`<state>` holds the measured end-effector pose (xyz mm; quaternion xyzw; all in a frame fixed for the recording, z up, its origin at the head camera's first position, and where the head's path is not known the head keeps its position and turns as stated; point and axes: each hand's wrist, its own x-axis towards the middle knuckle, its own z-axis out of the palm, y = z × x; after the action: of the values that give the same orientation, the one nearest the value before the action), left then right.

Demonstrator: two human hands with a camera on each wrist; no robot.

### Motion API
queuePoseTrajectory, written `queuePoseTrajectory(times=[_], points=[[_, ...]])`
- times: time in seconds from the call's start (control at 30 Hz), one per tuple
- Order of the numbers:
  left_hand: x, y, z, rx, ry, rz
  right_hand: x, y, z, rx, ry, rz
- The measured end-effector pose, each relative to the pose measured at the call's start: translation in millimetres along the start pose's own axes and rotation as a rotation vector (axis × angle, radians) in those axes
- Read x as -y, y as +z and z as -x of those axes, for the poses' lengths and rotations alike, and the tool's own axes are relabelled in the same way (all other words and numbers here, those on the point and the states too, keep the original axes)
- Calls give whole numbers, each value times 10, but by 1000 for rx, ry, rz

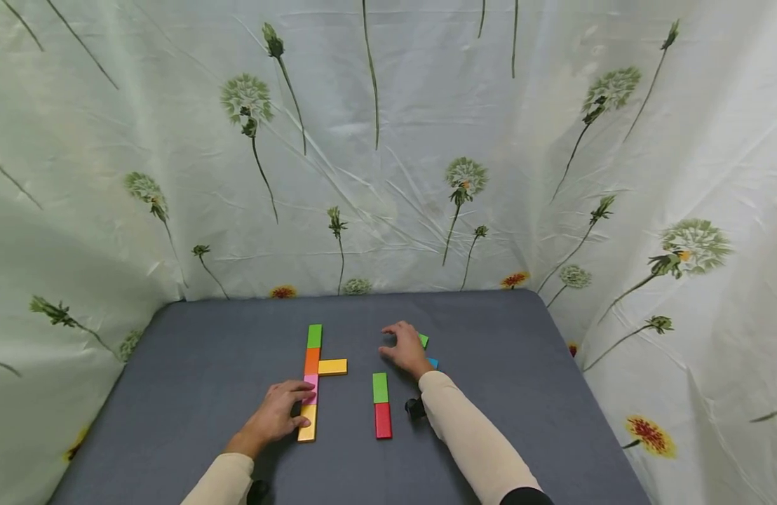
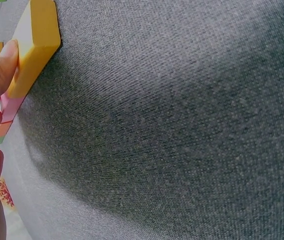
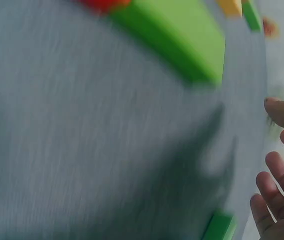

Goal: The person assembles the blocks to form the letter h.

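- The left hand [image 1: 276,415] rests on the grey cloth-covered table [image 1: 174,365], its fingers lying against the near end of a straight column of flat coloured wooden blocks.
- In the left wrist view the thumb presses the side of the long yellow rectangular block [image 2: 34,45] at the near end of that column; the fingertips [image 1: 306,388] reach the pink rectangular block [image 1: 311,388] just beyond it. The fingers are gently bent and steady the blocks — touching rather than wrapped round them.
- Beyond the fingertips the column runs on through an orange rectangular block [image 1: 311,360] to a far green rectangular block [image 1: 314,336]. A second yellow block [image 1: 332,367] juts out sideways from the orange one, touching it, on the side toward the right hand.
- The right hand [image 1: 404,348] hovers low over the table with fingers spread and loosely curved; the right wrist view, though blurred, shows them apart and holding nothing.
- Just past its fingers, partly hidden, lies a small green block [image 1: 423,341]; a small blue block [image 1: 433,363] peeks out by the wrist.
- Between the two hands, near the right forearm, a green rectangular block [image 1: 379,387] and a red rectangular block [image 1: 383,420] lie end to end, touching — apart from the main column.
- A pale curtain printed with dandelions [image 1: 426,140] hangs behind and beside the table.
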<state>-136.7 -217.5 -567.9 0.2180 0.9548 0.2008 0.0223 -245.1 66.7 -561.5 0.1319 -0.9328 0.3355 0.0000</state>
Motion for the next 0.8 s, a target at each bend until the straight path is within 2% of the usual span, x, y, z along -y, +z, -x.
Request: queuePoseTrajectory(times=[0.23,0.47,0.8], points=[[0,-2,8,5,-21,16,-337,-236,70,-86,73,24],[-21,-30,12,20,-56,40,-507,-335,94,-49,159,-25],[-2,-22,8,40,-57,48,-598,-343,110,-33,147,-83]])
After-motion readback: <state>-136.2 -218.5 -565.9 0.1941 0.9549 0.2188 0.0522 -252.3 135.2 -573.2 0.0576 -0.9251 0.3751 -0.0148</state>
